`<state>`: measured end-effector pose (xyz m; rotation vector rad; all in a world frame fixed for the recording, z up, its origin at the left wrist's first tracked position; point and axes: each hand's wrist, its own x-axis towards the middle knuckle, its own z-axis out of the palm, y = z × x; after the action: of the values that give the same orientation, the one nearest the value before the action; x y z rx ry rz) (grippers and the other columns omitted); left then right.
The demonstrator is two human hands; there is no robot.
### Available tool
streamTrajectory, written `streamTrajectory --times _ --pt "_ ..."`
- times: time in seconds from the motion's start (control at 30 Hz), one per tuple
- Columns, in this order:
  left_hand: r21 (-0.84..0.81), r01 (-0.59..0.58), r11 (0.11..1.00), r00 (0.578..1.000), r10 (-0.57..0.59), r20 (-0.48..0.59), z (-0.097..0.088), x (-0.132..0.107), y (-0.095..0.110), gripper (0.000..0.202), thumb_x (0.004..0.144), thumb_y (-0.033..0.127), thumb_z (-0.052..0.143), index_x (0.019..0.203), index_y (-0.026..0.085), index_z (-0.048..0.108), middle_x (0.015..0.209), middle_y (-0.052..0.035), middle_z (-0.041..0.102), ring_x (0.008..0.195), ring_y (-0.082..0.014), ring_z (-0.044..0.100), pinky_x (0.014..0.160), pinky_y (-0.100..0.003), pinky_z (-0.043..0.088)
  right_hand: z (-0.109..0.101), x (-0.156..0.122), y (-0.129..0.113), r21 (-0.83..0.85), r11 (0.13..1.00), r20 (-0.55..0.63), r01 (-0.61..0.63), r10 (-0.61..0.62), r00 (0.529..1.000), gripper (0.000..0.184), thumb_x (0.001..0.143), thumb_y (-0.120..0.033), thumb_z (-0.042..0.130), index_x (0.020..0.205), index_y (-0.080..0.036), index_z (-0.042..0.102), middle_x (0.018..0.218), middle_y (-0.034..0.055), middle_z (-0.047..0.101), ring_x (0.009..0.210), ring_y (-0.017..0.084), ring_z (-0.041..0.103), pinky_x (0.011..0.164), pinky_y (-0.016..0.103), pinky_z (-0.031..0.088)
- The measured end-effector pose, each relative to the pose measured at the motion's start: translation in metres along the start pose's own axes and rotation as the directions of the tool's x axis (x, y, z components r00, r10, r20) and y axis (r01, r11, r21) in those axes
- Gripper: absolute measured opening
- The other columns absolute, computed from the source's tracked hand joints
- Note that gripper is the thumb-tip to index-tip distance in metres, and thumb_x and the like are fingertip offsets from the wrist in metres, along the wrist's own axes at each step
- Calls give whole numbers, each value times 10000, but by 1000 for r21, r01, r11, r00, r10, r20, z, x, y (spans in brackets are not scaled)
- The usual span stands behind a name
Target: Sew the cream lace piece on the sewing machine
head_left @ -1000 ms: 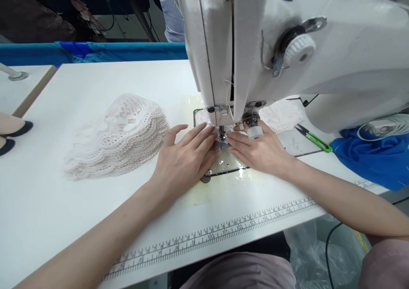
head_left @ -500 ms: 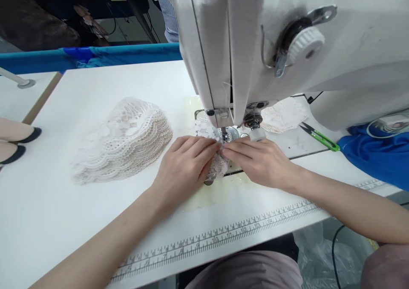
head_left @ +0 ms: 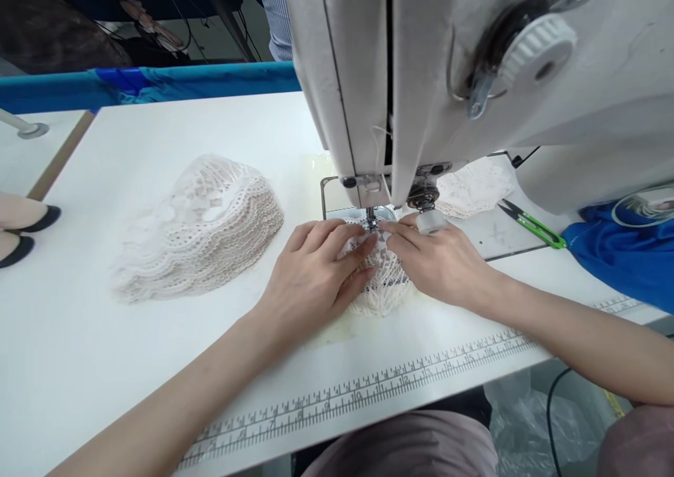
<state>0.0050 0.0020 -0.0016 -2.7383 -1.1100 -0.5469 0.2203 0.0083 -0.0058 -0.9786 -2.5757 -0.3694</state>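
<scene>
At table's near edge: printed ruler (head_left: 368,393) running along the white table (head_left: 78,336); a lap in mauve cloth below it.

Just beyond: left hand (head_left: 310,280) and right hand (head_left: 442,263), both flat, fingers straight and close together, fingertips nearly meeting. Neither grips; each presses down on the lace piece (head_left: 387,287).

Lace piece: cream, fanned toward the person, its far edge under the presser foot (head_left: 371,223). Judged: stitching on this piece at an early stage, since most of it lies on the near side of the foot.

Left, apart from the hands: lace stack (head_left: 200,227), many like pieces heaped. Whether sewn or waiting, cannot tell.

Right, behind the foot: one more lace bit (head_left: 474,185); green-handled snips (head_left: 531,225); blue cloth (head_left: 626,259).

Above: white sewing machine (head_left: 474,76), filling the upper view.

Far: blue strip (head_left: 158,83) along the table's back edge; dark floor, cables, a striped garment (head_left: 276,6) of someone beyond.
</scene>
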Motion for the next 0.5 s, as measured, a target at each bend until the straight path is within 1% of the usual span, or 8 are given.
streamTrajectory --times 0.1,0.2,0.37,0.5 --pt "54 -22 998 999 24 -25 0 -1 4 310 924 314 552 1197 189 631 1235 -93 659 1161 -294 582 896 -460 465 2 1 4 -41 999 11 3 -3 1000 285 864 -31 409 938 -150 657 988 79 729 887 202 585 761 334 419" --pt "115 -45 992 998 50 -34 -1 0 8 318 934 325 545 1197 165 626 1211 -95 676 1202 -286 572 926 -460 450 2 2 6 -90 996 12 15 -14 1000 276 862 -42 414 927 -150 660 977 77 732 871 203 581 791 347 409" --pt "180 -48 982 998 54 -30 -2 2 11 312 949 344 522 1187 172 629 1193 -95 684 1200 -280 581 917 -463 441 1 3 6 -108 994 24 13 -10 1000 282 850 -41 429 960 -147 666 992 72 735 882 205 586 821 353 405" --pt "168 -32 985 998 40 -42 -1 2 11 307 953 347 516 1190 186 623 1192 -94 684 1199 -273 583 927 -468 429 1 1 7 -101 995 30 11 -8 1000 295 859 -54 437 1020 -154 663 1013 67 733 920 208 592 834 351 405"
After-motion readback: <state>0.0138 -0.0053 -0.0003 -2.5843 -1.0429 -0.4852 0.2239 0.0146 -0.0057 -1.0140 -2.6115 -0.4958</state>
